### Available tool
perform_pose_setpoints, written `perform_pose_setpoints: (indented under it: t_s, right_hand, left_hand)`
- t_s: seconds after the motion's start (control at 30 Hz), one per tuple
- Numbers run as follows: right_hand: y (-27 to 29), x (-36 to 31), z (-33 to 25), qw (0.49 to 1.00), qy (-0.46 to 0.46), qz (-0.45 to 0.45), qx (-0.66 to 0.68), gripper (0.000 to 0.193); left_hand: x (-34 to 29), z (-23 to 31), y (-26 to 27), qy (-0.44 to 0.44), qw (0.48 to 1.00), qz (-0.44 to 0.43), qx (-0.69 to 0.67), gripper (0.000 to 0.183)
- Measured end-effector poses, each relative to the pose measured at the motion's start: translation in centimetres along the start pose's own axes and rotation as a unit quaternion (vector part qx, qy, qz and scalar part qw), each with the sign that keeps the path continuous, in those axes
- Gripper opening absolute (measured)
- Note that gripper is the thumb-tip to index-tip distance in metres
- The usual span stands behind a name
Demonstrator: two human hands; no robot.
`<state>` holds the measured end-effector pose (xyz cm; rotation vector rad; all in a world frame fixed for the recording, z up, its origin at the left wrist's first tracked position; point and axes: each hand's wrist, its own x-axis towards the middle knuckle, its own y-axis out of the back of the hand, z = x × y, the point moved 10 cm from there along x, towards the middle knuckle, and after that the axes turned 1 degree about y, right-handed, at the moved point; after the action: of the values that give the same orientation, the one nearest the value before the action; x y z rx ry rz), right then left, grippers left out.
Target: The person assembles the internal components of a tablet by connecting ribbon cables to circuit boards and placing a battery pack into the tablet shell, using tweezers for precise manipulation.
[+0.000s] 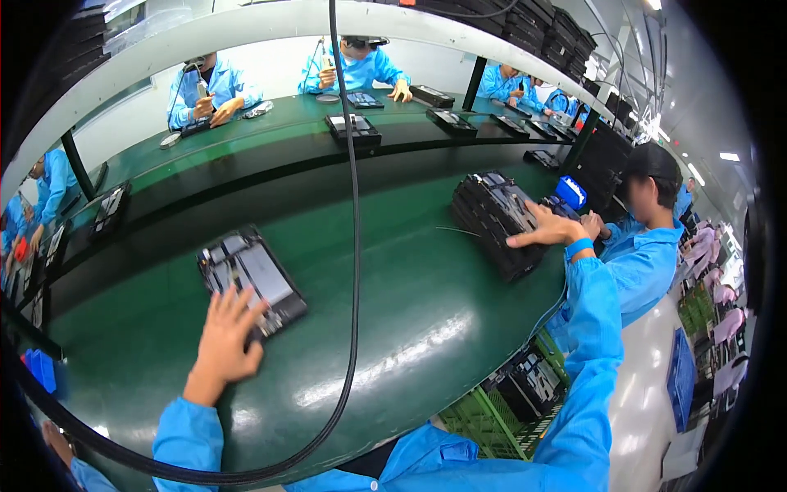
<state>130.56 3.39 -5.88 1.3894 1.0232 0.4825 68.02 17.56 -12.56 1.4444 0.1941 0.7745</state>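
My left hand (226, 338) has its fingers spread over the near edge of a black tray (297, 310) on the green bench. In this tray lies an opened flat electronic device (261, 275) with a grey panel and exposed parts. At the right, my right hand (548, 227) reaches to a stack of similar black trays (492, 234). Its fingers are stretched out and the thumb stands apart, against the stack's right side. Whether they press on the stack I cannot tell. A blue band (581, 248) circles the right wrist.
A black cable (355, 246) hangs across the view. Beyond the green bench (385, 271), a raised shelf carries more trays (353, 129). A green crate (482, 422) with trays stands below the right edge. A co-worker (648, 221) sits close on the right; others work opposite.
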Motion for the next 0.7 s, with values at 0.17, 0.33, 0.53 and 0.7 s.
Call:
perform_pose_setpoints:
  t_s: [0.17,0.33,0.53,0.7]
  right_hand:
    - [-0.8,3.1,4.4,0.991,0.009,0.073,0.109,0.165]
    - [1.1,1.5,3.7,0.979,-0.019,0.181,0.087,0.152]
    - [4.9,-3.9,-1.6,0.92,0.089,0.382,-0.025,0.148]
    - [-0.6,-9.7,-14.0,0.888,0.278,0.354,0.091,0.144]
  left_hand:
    - [2.3,-9.5,-0.8,0.113,0.987,0.113,0.002,0.07]
    - [1.7,-3.8,2.0,0.051,0.993,0.106,-0.033,0.077]
    - [0.5,0.8,3.1,0.007,0.99,0.135,-0.048,0.071]
    - [-0.8,4.1,3.0,0.001,0.984,0.157,-0.08,0.064]
